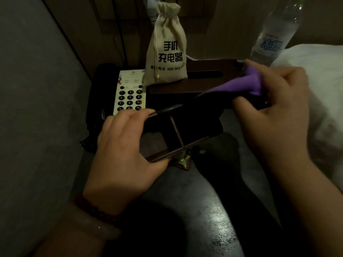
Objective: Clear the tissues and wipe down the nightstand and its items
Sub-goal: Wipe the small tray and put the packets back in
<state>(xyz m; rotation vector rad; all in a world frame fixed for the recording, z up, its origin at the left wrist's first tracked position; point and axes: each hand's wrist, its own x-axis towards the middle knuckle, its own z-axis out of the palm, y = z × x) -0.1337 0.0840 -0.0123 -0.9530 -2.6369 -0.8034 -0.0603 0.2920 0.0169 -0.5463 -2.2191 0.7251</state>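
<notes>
Wiping looks midway: the left hand point(126, 145) has its grip clamped on the divided tray point(178, 130), held over the table point(213, 210). The right hand point(274, 101) has its grip pinched on a purple cloth point(248, 84) at the tray's two o'clock end. No loose tissues show. The phone point(130, 93), bag point(167, 52) and bottle point(274, 34) probably remain.

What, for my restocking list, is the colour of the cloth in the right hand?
Purple; the cloth shows best in the head view.

Single wide-angle view, worn on the head. Faced forward and steeply down, close over the nightstand point(187, 210). Grey panel point(27, 108) filled the left edge, white bedding point(319, 75) the right edge.
</notes>
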